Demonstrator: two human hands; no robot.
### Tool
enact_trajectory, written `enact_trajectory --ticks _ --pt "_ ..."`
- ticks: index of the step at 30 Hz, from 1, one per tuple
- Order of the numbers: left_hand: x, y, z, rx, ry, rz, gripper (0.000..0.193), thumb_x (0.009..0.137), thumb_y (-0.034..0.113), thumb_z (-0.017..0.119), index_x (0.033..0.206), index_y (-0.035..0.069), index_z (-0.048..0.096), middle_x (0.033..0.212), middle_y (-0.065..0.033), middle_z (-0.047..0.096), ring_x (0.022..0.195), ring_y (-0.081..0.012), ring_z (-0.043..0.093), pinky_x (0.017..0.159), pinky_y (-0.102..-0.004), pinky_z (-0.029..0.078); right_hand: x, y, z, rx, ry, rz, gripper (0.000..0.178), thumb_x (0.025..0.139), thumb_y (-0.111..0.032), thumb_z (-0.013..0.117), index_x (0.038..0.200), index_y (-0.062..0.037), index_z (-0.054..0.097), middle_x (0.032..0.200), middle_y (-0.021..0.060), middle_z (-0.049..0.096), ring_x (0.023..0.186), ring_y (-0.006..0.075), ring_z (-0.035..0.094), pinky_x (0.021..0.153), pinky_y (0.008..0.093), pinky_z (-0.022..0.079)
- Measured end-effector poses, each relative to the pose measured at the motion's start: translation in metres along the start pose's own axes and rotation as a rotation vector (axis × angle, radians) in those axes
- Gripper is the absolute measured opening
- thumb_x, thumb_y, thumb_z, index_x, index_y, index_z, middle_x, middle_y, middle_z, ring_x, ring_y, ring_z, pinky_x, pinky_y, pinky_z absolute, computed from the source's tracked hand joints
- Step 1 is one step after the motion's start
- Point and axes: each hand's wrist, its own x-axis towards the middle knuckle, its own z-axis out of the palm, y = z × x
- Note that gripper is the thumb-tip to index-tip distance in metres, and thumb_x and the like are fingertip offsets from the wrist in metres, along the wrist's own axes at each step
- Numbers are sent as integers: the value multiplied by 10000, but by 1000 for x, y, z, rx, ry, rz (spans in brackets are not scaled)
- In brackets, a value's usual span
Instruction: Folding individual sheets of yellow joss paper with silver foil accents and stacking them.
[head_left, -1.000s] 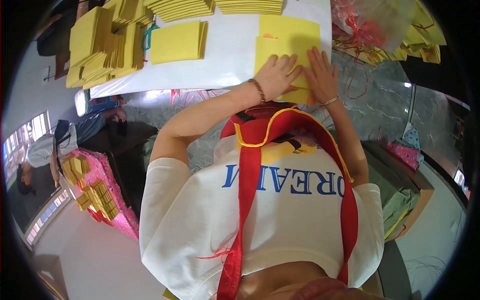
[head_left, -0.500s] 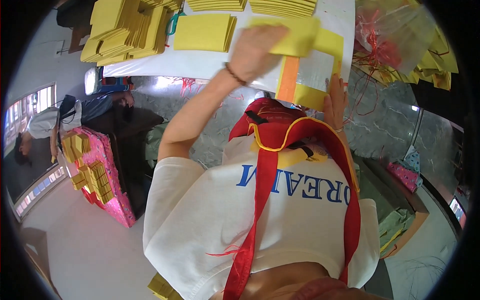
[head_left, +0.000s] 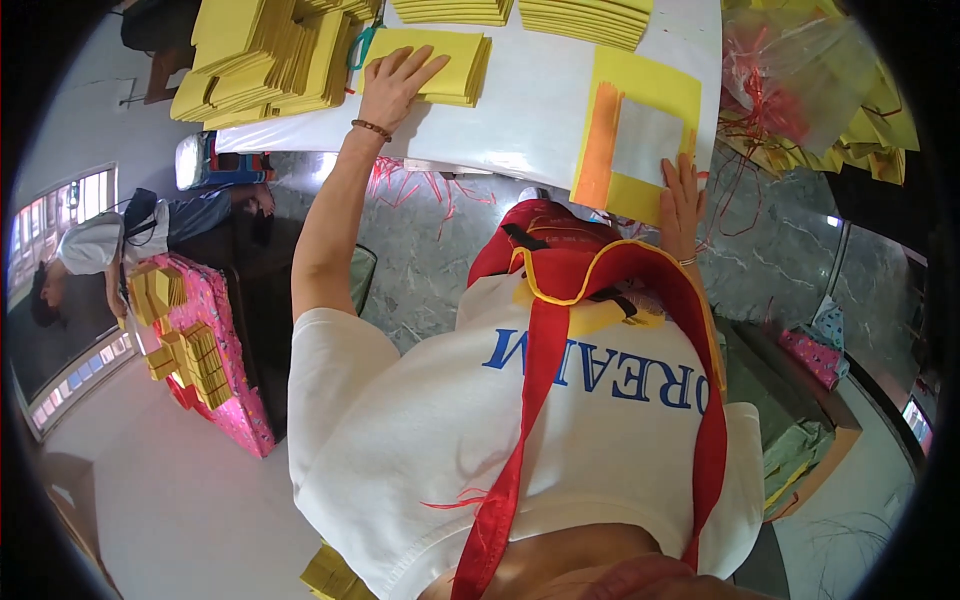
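Observation:
My left hand [head_left: 393,92] lies on a small stack of yellow paper pieces [head_left: 455,65] near the table's front edge, its fingers spread over the top piece. On the right, a larger yellow sheet [head_left: 665,75] rests on the table. An orange strip [head_left: 597,145] runs along its left side, beside a silvery grey rectangular panel [head_left: 643,140]. At that sheet's lower right edge is my right hand [head_left: 682,205], fingers stretched out and touching the border. Neither hand has closed around anything.
Tall piles of yellow paper [head_left: 270,60] fill the table's left end, beside a teal-handled tool [head_left: 362,42]. More stacks [head_left: 585,20] line the back. A clear plastic bag with red strings [head_left: 785,75] sits right. At far left, a person [head_left: 95,245] is near a pink-covered table [head_left: 235,400].
My left hand has moved left, from a blurred yellow piece above the large sheet to the small stack. The right hand stays at the sheet's edge; more of the sheet's upper part shows.

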Motion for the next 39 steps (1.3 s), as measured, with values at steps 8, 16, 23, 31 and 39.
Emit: enact_trajectory --ticks 8,16,23,31,39 --pt "-6 -7 11 -107 -184 46 687 725 24 544 1331 302 380 1330 -7 432 1168 -227 433 953 -439 324 1 -1 2 4 17 8 417 933 -300 347 1311 -161 454 1455 56 271 1366 245 167 1057 502 -26" --pt "-12 0 15 -124 -338 8 829 655 121 588 1389 288 242 1443 -52 235 1288 -278 269 1001 -541 244 0 -1 0 1 29 -1 410 935 -306 354 1299 -156 469 1449 58 286 1359 231 195 1058 499 -17" --pt "-1 -6 0 -164 -371 61 772 667 154 609 1368 259 303 1405 -73 314 1260 -293 323 998 -526 258 5 4 -9 51 -4 67 385 941 -289 355 1259 -138 512 1420 74 336 1340 231 245 1071 470 75" --pt "24 28 -45 -240 -244 59 750 666 131 632 1352 241 348 1395 -125 321 1257 -293 334 1009 -483 260 21 7 -31 311 119 -142 255 876 -177 482 1041 -37 617 1131 130 598 1118 286 511 1051 402 264" --pt "45 206 -54 -736 -135 313 505 739 221 645 1214 111 514 1182 -105 531 1033 -280 500 851 -393 392 20 22 -25 211 109 -183 199 808 -134 601 991 -68 641 1132 86 607 1104 239 540 927 333 414"
